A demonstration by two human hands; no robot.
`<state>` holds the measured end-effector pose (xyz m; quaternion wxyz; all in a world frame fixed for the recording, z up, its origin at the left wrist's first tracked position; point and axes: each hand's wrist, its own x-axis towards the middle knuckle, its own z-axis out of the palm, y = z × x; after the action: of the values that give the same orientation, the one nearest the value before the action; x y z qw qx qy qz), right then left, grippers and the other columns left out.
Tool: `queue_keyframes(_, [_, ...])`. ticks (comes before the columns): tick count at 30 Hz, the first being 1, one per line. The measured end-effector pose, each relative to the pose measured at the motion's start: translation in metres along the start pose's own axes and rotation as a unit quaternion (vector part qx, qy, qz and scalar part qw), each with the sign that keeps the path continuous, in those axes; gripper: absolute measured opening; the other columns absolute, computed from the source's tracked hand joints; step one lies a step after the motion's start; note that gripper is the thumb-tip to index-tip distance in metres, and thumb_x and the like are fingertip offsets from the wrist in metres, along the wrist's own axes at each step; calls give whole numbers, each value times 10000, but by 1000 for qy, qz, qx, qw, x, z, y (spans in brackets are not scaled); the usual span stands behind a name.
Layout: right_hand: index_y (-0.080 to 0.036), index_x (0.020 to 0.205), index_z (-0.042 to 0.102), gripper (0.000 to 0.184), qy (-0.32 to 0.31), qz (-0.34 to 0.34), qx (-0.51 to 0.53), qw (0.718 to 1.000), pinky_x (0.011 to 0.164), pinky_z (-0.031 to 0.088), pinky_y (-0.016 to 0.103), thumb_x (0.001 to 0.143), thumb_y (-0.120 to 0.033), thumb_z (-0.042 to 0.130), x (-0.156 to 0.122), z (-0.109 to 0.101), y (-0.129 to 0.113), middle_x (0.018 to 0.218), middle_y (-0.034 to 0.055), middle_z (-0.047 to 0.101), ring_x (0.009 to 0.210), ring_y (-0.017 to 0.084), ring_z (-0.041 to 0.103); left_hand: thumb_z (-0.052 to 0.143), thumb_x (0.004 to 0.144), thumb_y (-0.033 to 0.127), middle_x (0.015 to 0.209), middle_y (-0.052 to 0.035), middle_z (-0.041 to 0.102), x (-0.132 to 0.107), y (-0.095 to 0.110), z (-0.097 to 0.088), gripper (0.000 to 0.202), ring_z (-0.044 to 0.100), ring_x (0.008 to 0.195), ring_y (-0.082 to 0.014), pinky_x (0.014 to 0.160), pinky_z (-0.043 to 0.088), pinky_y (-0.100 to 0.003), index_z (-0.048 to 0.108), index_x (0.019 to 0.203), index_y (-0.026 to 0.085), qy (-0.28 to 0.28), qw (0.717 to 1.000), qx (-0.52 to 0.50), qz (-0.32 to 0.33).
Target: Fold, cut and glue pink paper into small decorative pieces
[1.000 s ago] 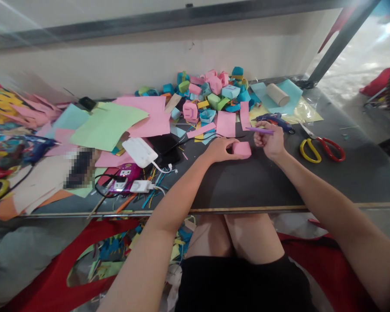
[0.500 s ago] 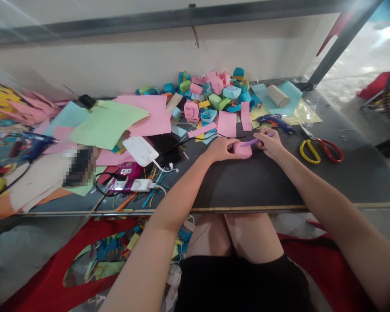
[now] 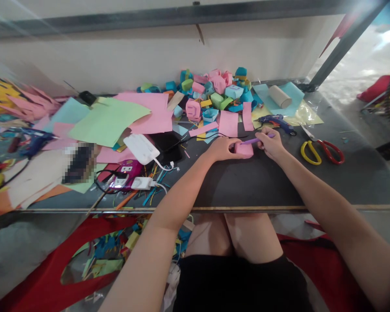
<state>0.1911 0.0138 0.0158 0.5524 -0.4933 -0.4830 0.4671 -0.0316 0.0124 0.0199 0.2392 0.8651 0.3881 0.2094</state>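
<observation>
My left hand [image 3: 221,149] is closed around a small folded pink paper box [image 3: 244,150] resting on the dark table [image 3: 266,182]. Just right of it, my right hand [image 3: 272,145] grips a thin purple pen [image 3: 257,140], with the pen's tip lying against the top of the box. Both forearms reach in from the bottom of the view.
A heap of small coloured paper boxes [image 3: 214,93] lies at the back by the wall. Pink and green sheets [image 3: 110,121], a white charger [image 3: 141,148] and cables lie to the left. A blue glue gun [image 3: 277,122], a paper roll [image 3: 279,96] and yellow-red scissors [image 3: 321,151] lie to the right.
My right hand came down and left from above the glue gun, bringing the purple pen onto the pink box. My left hand stayed on the box.
</observation>
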Motion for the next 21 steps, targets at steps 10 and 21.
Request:
queue_keyframes(10, [-244, 575, 338, 397, -8, -6, -10, 1000, 304, 246, 147, 661, -176, 720, 0, 0, 2, 391, -98, 368, 312, 51, 405, 687, 756, 747, 836, -44, 728, 0, -1, 1, 745, 627, 754, -177, 739, 412, -294, 730, 1281, 220, 1, 1000, 0, 6])
queue_keyframes(21, [-248, 583, 324, 393, 0, 2, -3, 1000, 296, 237, 148, 646, -132, 694, 0, 1, 1, 393, -103, 353, 307, 51, 394, 683, 747, 756, 798, -37, 709, 0, 0, 0, 764, 588, 712, -166, 714, 376, -293, 734, 1273, 205, -6, 1000, -4, 2])
